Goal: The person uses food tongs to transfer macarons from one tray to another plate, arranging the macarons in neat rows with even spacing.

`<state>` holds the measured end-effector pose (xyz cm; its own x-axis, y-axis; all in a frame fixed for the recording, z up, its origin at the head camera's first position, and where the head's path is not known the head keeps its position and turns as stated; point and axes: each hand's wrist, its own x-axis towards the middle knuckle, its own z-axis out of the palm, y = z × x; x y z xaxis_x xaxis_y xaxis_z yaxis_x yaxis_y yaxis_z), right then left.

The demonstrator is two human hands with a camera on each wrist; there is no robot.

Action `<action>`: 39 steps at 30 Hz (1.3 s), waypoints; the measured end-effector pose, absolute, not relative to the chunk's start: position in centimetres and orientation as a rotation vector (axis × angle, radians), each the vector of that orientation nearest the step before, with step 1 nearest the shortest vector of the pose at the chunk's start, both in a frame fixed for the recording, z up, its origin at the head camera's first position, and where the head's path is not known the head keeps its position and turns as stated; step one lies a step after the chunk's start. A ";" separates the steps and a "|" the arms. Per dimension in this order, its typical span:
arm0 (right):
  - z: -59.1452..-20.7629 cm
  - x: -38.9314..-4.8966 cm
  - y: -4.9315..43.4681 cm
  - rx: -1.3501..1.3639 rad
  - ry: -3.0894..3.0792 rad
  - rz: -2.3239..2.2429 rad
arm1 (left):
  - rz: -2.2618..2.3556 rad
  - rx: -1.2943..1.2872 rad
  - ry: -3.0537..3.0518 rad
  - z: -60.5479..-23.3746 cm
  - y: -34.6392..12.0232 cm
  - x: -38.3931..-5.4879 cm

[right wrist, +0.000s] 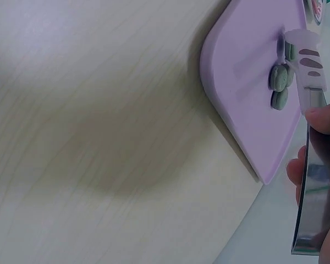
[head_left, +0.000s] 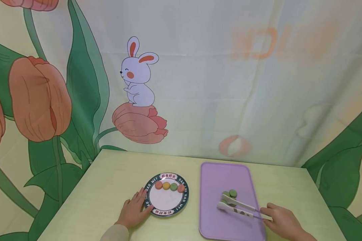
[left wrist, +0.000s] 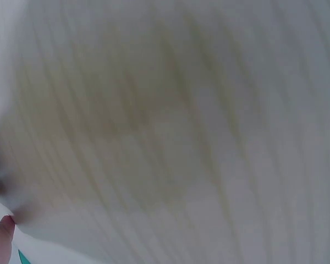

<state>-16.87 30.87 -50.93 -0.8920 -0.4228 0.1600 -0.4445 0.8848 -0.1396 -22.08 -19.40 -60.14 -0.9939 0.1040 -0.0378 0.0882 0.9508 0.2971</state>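
Tongs — partly hiding green macarons.

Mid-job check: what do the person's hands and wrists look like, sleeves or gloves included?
The ungloved left hand has a plain, pale beige sleeve at its wrist. The ungloved right hand has no sleeve in view. I see no cables or markings on either.

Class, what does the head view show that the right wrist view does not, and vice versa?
Only the head view shows the left hand, rabbit picture and row of macarons on the plate. Only the right wrist view shows the metal rear end of the tongs. Both share the tongs' white tip, right hand, purple tray and green macarons.
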 end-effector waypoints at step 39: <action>-49.6 -18.5 28.5 0.700 -2.764 0.242 | 0.500 0.166 3.052 -59.8 -19.4 -21.9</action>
